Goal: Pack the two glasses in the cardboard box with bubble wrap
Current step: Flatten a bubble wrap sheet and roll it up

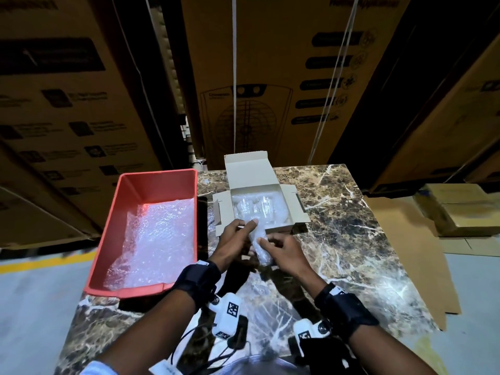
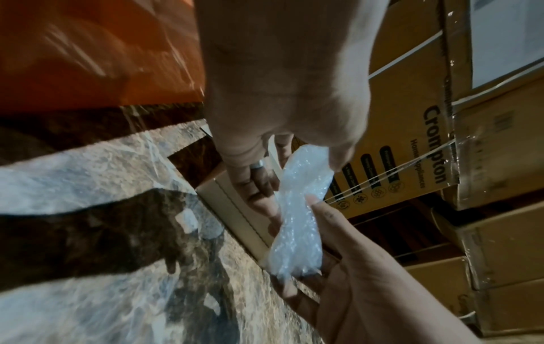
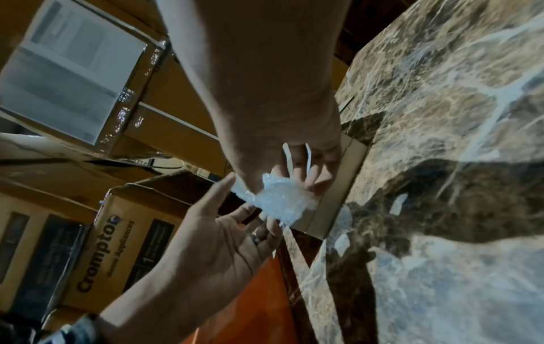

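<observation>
Left hand: the left hand pinches the far end of a small bubble-wrap bundle between thumb and fingers, just in front of the cardboard box; a ring shows on one finger in the wrist views.
Right hand: the right hand grips the near end of the same bundle, thumb on top, fingers curled beneath.
Bundle: crumpled, elongated, held in the air above the surface (whether a glass is inside cannot be told).
Cardboard box: small, pale, open, lid flap standing up at the far side, side flaps spread; it sits on the surface, right of the tray.
Box contents: filled with clear bubble wrap; ribbed glass-like shapes seem to show through, but the wrap blurs them and no count is possible.
Tray: red plastic tray at the left edge of the surface, a loose sheet of bubble wrap lying in it.
Writing: large cartons behind read "Crompton" and "Home Appliances"; the smaller icon labels are too blurred to read.
Hidden: fingertips of both hands are partly covered by the bundle; the head view cuts off the cartons' tops.
Floor: flattened cardboard lies to the right.
</observation>
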